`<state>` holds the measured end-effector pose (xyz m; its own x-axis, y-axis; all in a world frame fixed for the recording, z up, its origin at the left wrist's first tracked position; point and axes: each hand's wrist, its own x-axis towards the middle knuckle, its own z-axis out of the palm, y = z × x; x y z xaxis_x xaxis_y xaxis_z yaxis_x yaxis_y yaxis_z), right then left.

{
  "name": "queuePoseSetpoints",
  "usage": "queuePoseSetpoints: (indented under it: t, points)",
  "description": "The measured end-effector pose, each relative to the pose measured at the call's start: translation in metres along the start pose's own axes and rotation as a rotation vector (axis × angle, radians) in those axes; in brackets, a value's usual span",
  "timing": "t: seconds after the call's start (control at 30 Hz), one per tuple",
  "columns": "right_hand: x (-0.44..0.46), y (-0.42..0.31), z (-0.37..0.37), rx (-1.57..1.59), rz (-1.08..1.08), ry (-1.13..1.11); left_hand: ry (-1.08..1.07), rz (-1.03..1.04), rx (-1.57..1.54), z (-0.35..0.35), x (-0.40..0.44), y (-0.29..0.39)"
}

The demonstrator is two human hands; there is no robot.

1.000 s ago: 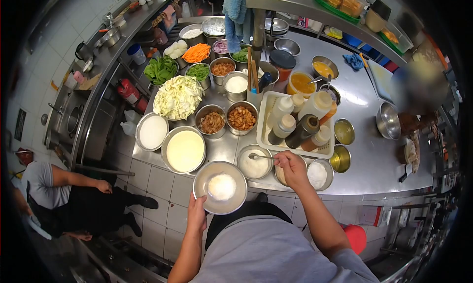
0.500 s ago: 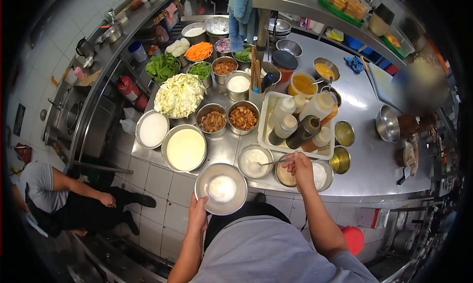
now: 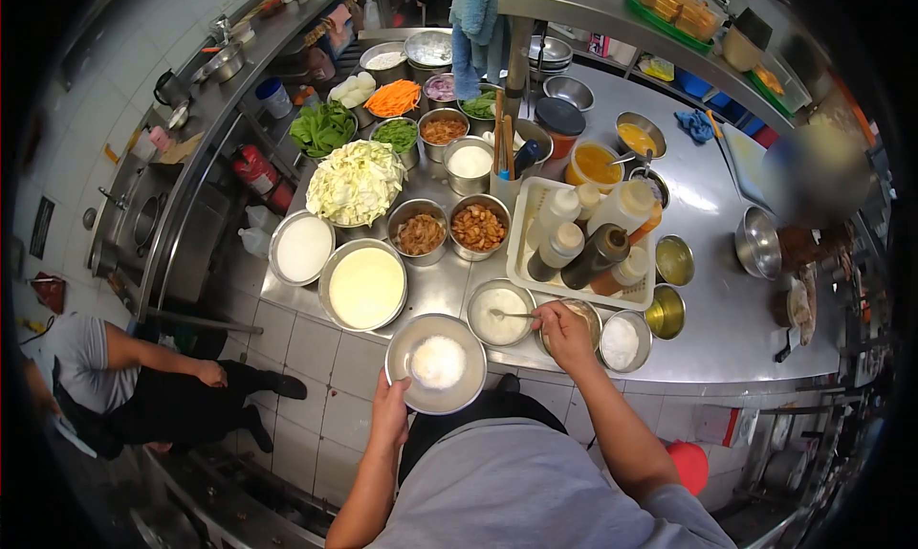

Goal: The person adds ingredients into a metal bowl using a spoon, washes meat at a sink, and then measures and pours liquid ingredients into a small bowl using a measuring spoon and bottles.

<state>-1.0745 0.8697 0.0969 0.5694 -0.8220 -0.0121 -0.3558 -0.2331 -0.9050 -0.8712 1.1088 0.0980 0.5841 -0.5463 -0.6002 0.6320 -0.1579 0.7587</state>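
Observation:
My left hand (image 3: 390, 407) grips the rim of a metal bowl (image 3: 462, 384) with a mound of white powder (image 3: 438, 361) in its bottom. The bowl is held in front of my body, just off the table's near edge. In my right hand (image 3: 562, 333) is a metal spoon (image 3: 517, 316), its fingers closed on the handle. The spoon's head reaches into a steel container of white powder or grains (image 3: 501, 333). Under my right hand stands another container (image 3: 590, 312), partly hidden. A container of white powder (image 3: 622, 342) sits to its right.
A tray (image 3: 516, 252) of squeeze bottles stands behind my right hand. Bowls of pale yellow liquid (image 3: 364, 289), shredded cabbage (image 3: 354, 184) and browned pieces (image 3: 478, 227) fill the left side. A person (image 3: 105, 367) sits at lower left. A shelf (image 3: 574, 18) overhangs the back.
My right hand has moved slightly left and down, with the spoon's head still within the same container. The view has shifted slightly, and the left hand keeps its hold on the bowl.

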Motion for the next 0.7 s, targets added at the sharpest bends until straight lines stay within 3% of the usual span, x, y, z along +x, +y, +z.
queuePoseSetpoints:
  t: [0.13, 0.2, 0.43, 0.53, 0.6, 0.63, 0.7]
  points:
    - [-0.006, 0.019, 0.004, 0.225, 0.167, 0.017, -0.007, 0.045, 0.025, -0.003, 0.002, -0.006]
    - [-0.005, 0.023, -0.002, 0.514, 0.328, 0.06, 0.0, 0.045, 0.004, -0.003, 0.001, -0.005]
    - [-0.006, -0.006, -0.028, 0.536, 0.409, 0.167, -0.006, 0.044, -0.021, -0.009, 0.007, -0.01]
    - [-0.013, -0.039, -0.027, 0.556, 0.337, 0.125, -0.022, 0.009, -0.024, -0.011, 0.006, -0.007]
    - [-0.021, -0.054, -0.025, 0.476, 0.097, -0.019, -0.017, 0.01, -0.025, -0.009, 0.009, -0.009]
    - [-0.018, -0.054, -0.025, 0.475, 0.098, -0.02, -0.017, 0.009, -0.025, -0.006, 0.007, -0.007]
    - [-0.009, -0.051, -0.025, 0.077, -0.07, 0.071, -0.019, 0.005, -0.026, -0.001, 0.002, -0.003]
